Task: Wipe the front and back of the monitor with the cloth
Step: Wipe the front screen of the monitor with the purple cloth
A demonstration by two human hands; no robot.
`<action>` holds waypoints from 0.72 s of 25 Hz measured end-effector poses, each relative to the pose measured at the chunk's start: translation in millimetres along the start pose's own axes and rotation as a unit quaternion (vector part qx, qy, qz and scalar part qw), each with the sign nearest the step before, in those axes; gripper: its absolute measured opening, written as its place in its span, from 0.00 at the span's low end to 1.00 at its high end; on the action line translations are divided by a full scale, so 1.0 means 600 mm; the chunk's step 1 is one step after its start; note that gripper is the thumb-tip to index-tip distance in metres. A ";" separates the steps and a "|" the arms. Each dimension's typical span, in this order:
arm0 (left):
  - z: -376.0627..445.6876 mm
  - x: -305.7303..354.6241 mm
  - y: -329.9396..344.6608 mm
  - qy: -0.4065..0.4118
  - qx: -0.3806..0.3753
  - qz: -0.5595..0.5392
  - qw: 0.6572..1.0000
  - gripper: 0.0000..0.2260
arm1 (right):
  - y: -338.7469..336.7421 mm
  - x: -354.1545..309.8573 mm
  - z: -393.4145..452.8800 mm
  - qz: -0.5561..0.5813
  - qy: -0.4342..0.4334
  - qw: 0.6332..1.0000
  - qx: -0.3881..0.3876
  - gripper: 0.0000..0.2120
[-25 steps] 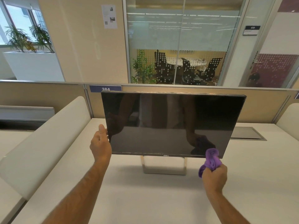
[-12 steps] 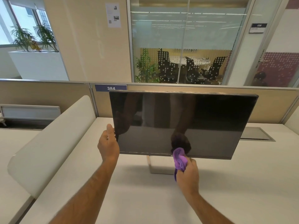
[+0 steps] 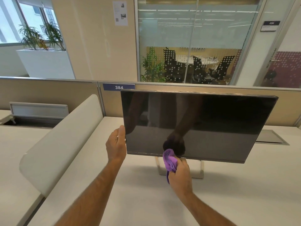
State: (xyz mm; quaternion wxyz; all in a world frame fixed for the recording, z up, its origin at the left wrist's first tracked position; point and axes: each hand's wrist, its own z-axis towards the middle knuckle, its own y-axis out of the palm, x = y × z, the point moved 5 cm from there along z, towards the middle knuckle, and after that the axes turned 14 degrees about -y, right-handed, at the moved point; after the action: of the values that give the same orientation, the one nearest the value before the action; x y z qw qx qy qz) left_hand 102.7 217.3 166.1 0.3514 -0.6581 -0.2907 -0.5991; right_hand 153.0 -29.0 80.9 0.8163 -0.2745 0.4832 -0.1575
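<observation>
At the far left, a white planter box (image 3: 44, 62) with green plants stands by the window, beyond the beige partition (image 3: 48, 93). Nearer to you, a curved white divider panel (image 3: 61, 137) runs between two desks.

Your left hand (image 3: 116, 145) is at the left edge of the Dell monitor (image 3: 203, 121), low on that side. The thumb lies up along the bezel and the fingers go behind the panel out of sight, so the grip looks wrapped round the monitor's edge, steadying it.

A blue tag reading 384 (image 3: 118, 87) sits on the partition just above the monitor's top left corner. The monitor stands on the white tabletop (image 3: 146, 201) on a pale open-frame stand (image 3: 180, 170), screen facing you, dark and switched off, with your arms reflected in it.

Your right hand (image 3: 180, 176) is just below the monitor's bottom edge, a little left of the logo. Its fingers are curled round a bunched purple cloth (image 3: 170, 161), and the top of the cloth touches the lower bezel and the bottom strip of the screen.

Further right, a grey cable hatch (image 3: 270, 137) is set flush in the tabletop behind the monitor's right side. Beyond the partition, a glass-walled meeting room (image 3: 195, 62) shows dark dotted chairs round a table.
</observation>
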 end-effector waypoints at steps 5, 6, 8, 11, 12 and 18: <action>0.015 0.001 -0.004 -0.032 -0.046 -0.030 0.998 0.32 | 0.049 -0.037 0.006 0.002 -0.020 0.999 -0.035 0.25; 0.017 0.003 -0.005 -0.034 -0.057 -0.031 0.997 0.31 | 0.061 -0.047 0.009 0.001 -0.026 0.999 -0.040 0.25; 0.022 0.004 -0.008 -0.037 -0.076 -0.033 0.996 0.31 | 0.085 -0.066 0.013 -0.003 -0.035 0.998 -0.055 0.25; 0.030 0.002 -0.011 -0.043 -0.101 -0.030 0.993 0.33 | 0.119 -0.092 0.017 -0.009 -0.050 0.996 -0.074 0.27; 0.032 0.001 -0.012 -0.045 -0.107 -0.030 0.993 0.33 | 0.128 -0.100 0.017 -0.013 -0.054 0.995 -0.079 0.28; 0.037 0.003 -0.014 -0.055 -0.121 -0.035 0.990 0.32 | 0.174 -0.140 0.023 -0.023 -0.063 0.992 -0.107 0.29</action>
State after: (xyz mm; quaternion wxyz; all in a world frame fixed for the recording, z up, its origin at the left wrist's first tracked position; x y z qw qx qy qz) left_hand 109.3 240.2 168.3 0.2308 -0.7173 -0.2579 -0.6047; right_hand 123.6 102.2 82.5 0.8073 -0.3806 0.4383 -0.1065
